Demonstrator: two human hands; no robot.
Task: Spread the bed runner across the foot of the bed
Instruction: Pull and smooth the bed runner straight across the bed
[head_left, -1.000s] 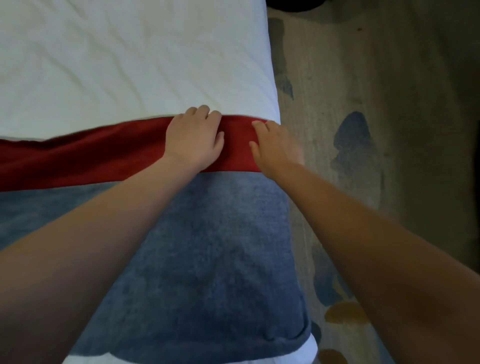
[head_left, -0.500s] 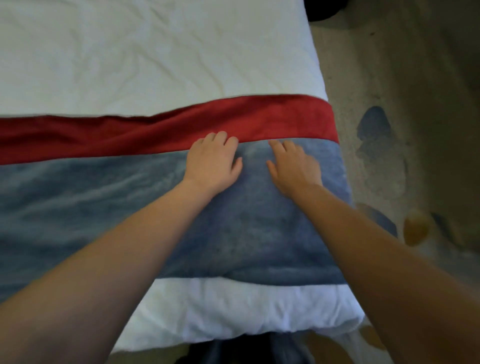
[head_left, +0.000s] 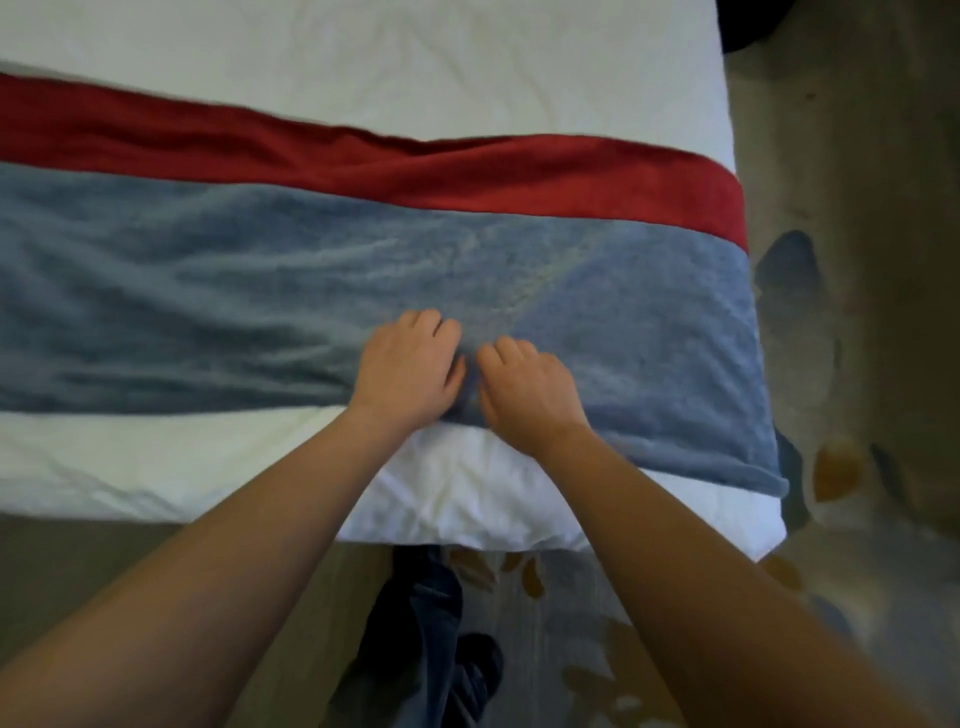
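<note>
- bed runner (head_left: 208, 291): blue plush with a red band (head_left: 467, 171) along the far edge. It lies crosswise over the foot of the bed (head_left: 415, 41), is wrinkled toward the left, and its right end hangs over the bed's side.
- left grip (head_left: 408, 369): near the runner's near edge, fingers curled down into the blue pile and gathering cloth.
- right grip (head_left: 527, 389): just beside the left, curled the same way, with a small ridge of cloth bunched between the two.
- white bedding (head_left: 156, 457): a strip shows in front of the runner.
- carpet (head_left: 857, 312): patterned, to the right and below.
</note>
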